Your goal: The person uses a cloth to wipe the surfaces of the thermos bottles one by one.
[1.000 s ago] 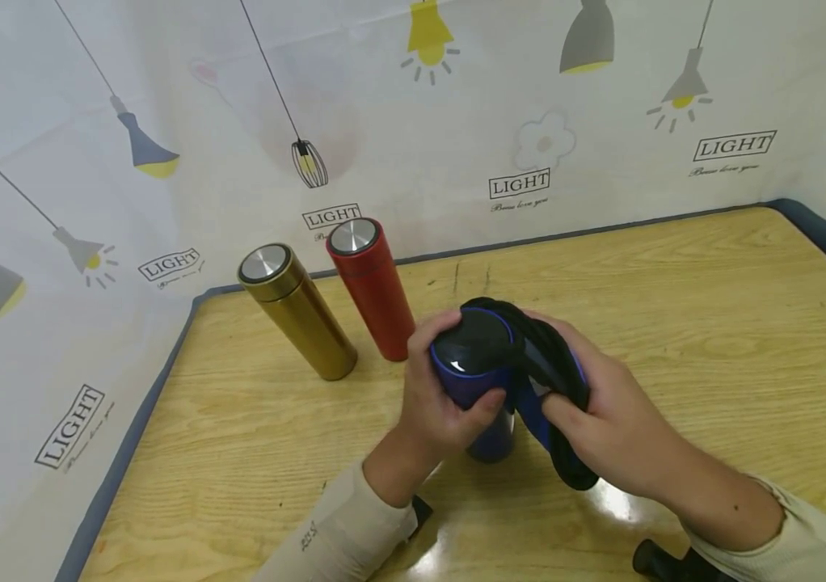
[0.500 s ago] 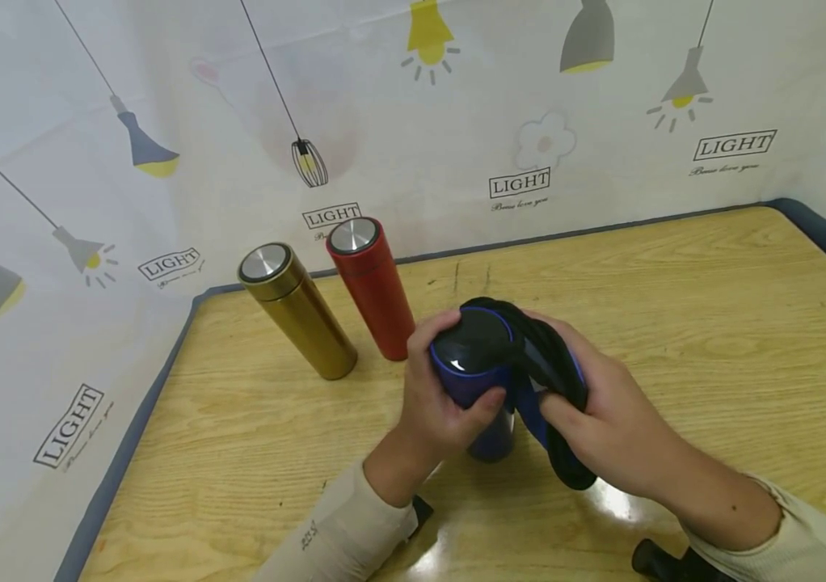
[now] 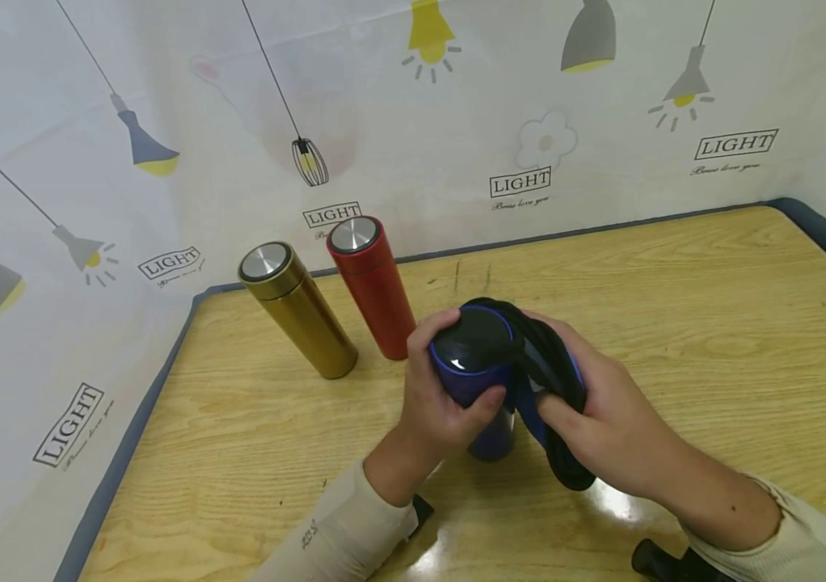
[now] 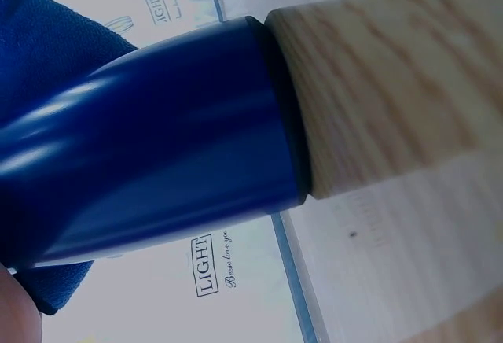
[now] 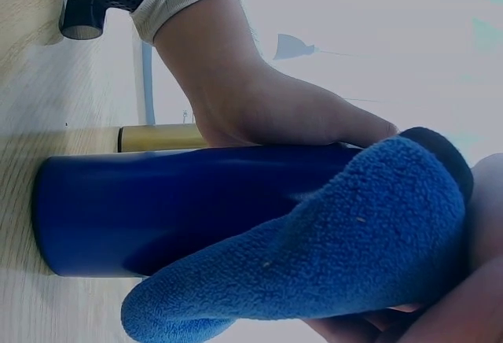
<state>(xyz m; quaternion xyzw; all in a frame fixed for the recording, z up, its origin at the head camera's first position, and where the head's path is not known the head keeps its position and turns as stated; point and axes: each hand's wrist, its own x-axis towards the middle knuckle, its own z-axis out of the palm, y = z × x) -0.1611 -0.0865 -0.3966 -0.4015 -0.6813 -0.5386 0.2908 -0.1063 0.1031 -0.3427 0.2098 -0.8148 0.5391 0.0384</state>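
Note:
A blue vacuum flask (image 3: 491, 440) with a glossy black top stands upright on the table. My left hand (image 3: 436, 408) grips its upper part from the left, the thumb across the near side. On the flask's right, my right hand (image 3: 605, 420) holds a folded cloth (image 3: 567, 457) against the upper side, thumb pressed into the fold. This cloth looks nearly black from the head but fluffy blue in the right wrist view, with a dark edge. The left wrist view shows the flask's lower body (image 4: 165, 146) meeting the wooden table. Fingers behind the flask and cloth are partly hidden.
A gold flask (image 3: 300, 315) and a red flask (image 3: 372, 291) with silver lids stand upright at the back left. Behind the wooden table (image 3: 711, 323) hangs a lamp-printed sheet (image 3: 413, 162). Dark wrist devices (image 3: 663, 559) sit by the sleeves.
Almost nothing differs. The right hand and cloth have shifted very slightly left, toward the blue flask; the left hand and the flask have stayed in place.

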